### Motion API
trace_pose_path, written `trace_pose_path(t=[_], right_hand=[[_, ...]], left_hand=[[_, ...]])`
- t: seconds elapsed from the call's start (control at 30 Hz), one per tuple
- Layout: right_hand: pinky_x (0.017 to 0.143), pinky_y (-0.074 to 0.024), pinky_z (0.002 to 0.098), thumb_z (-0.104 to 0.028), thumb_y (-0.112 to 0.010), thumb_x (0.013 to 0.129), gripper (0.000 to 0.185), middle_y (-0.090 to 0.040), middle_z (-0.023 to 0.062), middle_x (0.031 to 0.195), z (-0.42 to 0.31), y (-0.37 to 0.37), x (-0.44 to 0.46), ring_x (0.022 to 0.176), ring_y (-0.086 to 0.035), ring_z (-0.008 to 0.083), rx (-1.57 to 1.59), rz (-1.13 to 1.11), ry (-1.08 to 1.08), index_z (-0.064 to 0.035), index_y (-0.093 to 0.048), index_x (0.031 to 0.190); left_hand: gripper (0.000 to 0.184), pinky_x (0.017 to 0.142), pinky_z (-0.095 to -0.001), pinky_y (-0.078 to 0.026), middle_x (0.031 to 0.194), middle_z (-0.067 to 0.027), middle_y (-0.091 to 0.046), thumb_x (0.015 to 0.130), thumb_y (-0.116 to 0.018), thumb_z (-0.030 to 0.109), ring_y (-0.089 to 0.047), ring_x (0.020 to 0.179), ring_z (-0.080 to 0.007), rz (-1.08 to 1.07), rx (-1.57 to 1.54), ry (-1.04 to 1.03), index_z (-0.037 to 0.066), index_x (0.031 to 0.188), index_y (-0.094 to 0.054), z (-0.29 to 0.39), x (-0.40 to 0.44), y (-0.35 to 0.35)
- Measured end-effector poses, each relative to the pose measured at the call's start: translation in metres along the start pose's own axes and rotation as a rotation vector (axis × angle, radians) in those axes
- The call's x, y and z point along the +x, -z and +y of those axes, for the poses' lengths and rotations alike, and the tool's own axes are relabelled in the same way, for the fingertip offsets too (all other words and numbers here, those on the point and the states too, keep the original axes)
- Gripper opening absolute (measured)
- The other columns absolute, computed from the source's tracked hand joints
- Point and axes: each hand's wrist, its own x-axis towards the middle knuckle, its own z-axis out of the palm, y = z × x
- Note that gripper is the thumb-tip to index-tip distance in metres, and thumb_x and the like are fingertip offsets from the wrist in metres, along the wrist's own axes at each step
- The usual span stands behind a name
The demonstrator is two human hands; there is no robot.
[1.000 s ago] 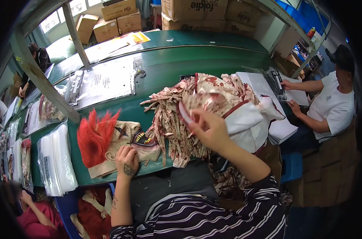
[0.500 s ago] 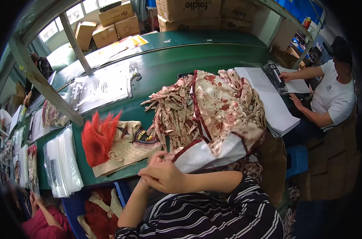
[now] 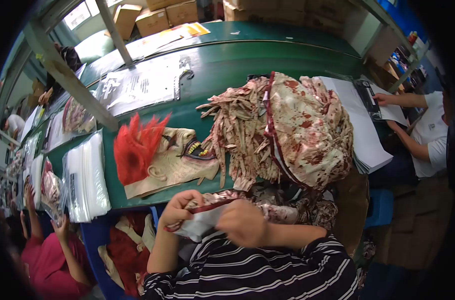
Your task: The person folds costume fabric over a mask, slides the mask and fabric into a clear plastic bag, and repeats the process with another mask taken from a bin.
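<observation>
From left to right, we first see a co-worker in a pink top [image 3: 55, 260], seated low beside the table [image 3: 227, 60]. Next, a stack of clear plastic sleeves [image 3: 87, 175] juts past the table's near edge; a brush from an elbow could tip it, we judge, since part of it has no support. Below the edge stands a blue bin [image 3: 93, 246] of red and cream cloth. On the green top lies a rubber mask [image 3: 182, 162] with spiky red hair, its mouth side close to a heap of stained fabric strips [image 3: 240, 125]; a pulled strip might snag its teeth. In front of the table edge, the person's left hand [image 3: 180, 207] pinches a white-lined, spattered cloth [image 3: 202, 222] by its dark red trim. The cloth is at lap height, off the table, so a loose pinch could let it drop. The right hand [image 3: 242, 224] is blurred at the cloth's other side; we cannot tell whether it grips or only touches. Further right, a blood-spattered garment [image 3: 307, 130] overhangs the near edge and could slide off by its own weight. Beside it, white sheets [image 3: 360, 135] could be skewed by a tug on that garment.
</observation>
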Motion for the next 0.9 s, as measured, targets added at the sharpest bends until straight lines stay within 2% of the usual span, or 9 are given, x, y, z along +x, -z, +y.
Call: trace_pose_path(t=[0.1,0.17,0.2,0.33,0.53,0.67,0.77,0.83,0.9], right_hand=[[0.080,-0.0515,0.0374,-0.002,-0.066,0.082,0.025,-0.068,0.0101,0.102,0.019,0.020,-0.011,0.086,-0.063,0.0296,-0.143,0.038,-0.204,-0.0005,-0.067,0.106],[0.078,-0.0507,0.0350,-0.004,-0.066,0.082,0.021,-0.069,0.0089,0.099,0.035,0.016,-0.018,0.086,-0.063,0.0298,-0.157,-0.069,-0.527,-0.0009,-0.066,0.103],[0.078,-0.0507,0.0350,-0.004,-0.066,0.082,0.021,-0.069,0.0089,0.099,0.040,0.011,-0.023,0.086,-0.063,0.0298,-0.141,-0.077,-0.526,-0.0009,-0.066,0.103],[0.077,-0.0504,0.0379,-0.010,-0.065,0.081,0.020,-0.070,0.0081,0.100,0.049,-0.013,-0.045,0.088,-0.063,0.0310,0.068,-0.483,-0.705,-0.0023,-0.065,0.100],[0.077,-0.0487,0.0354,-0.007,-0.065,0.079,0.017,-0.068,0.0069,0.096,0.050,-0.020,-0.015,0.087,-0.061,0.0292,0.144,-0.586,-0.689,-0.0041,-0.064,0.096],[0.078,-0.0471,0.0331,-0.005,-0.065,0.077,0.015,-0.065,0.0053,0.090,0.048,-0.007,0.009,0.084,-0.059,0.0273,0.193,-0.419,-0.319,-0.0058,-0.061,0.091],[0.079,-0.0462,0.0331,-0.003,-0.065,0.075,0.015,-0.063,0.0048,0.087,0.042,-0.007,0.018,0.082,-0.057,0.0267,0.213,-0.428,-0.353,-0.0067,-0.060,0.088],[0.079,-0.0453,0.0330,-0.002,-0.065,0.074,0.015,-0.061,0.0042,0.084,0.037,-0.008,0.024,0.080,-0.055,0.0260,0.232,-0.439,-0.392,-0.0075,-0.059,0.086],[0.080,-0.0451,0.0332,-0.002,-0.065,0.073,0.015,-0.061,0.0040,0.084,0.032,-0.004,0.033,0.081,-0.055,0.0260,0.209,-0.449,-0.452,-0.0076,-0.059,0.086]], left_hand=[[0.039,0.069,-0.0269,-0.046,0.094,-0.0137,-0.065,0.055,-0.063,-0.004,-0.057,0.074,-0.0207,0.000,0.027,-0.124,0.001,0.093,-0.059,-0.001,-0.028,0.040],[0.027,0.075,-0.0228,-0.040,0.090,-0.0130,-0.063,0.057,-0.062,-0.001,-0.054,0.078,-0.0183,-0.108,-0.050,-0.220,0.002,0.083,-0.060,0.004,-0.040,0.042],[0.027,0.075,-0.0228,-0.040,0.090,-0.0130,-0.063,0.057,-0.062,-0.001,-0.054,0.078,-0.0183,-0.091,-0.049,-0.222,0.002,0.083,-0.060,0.005,-0.044,0.044],[0.025,0.072,-0.0243,-0.040,0.086,-0.0156,-0.062,0.056,-0.062,-0.001,-0.053,0.076,-0.0189,-0.383,-0.126,-0.366,0.000,0.081,-0.064,0.012,-0.049,0.060],[0.023,0.071,-0.0261,-0.041,0.095,-0.0169,-0.062,0.064,-0.068,-0.001,-0.053,0.079,-0.0189,-0.539,0.167,-0.471,-0.002,0.086,-0.069,0.049,-0.079,0.083],[0.025,0.075,-0.0298,-0.045,0.109,-0.0162,-0.061,0.075,-0.071,0.001,-0.056,0.086,-0.0211,-0.136,1.039,-0.092,-0.001,0.099,-0.071,0.113,-0.113,0.028],[0.025,0.086,-0.0351,-0.047,0.124,-0.0139,-0.059,0.086,-0.069,0.005,-0.058,0.096,-0.0260,0.151,1.195,-0.083,0.001,0.111,-0.069,0.107,-0.100,-0.003],[0.034,0.096,-0.0371,-0.044,0.126,-0.0153,-0.061,0.087,-0.071,0.013,-0.058,0.106,-0.0258,0.044,1.139,-0.314,0.001,0.119,-0.066,0.085,-0.071,-0.015],[0.040,0.096,-0.0392,-0.045,0.113,-0.0141,-0.067,0.090,-0.072,0.026,-0.060,0.103,-0.0286,-0.249,1.138,-0.113,0.001,0.120,-0.062,0.066,-0.056,-0.023]])
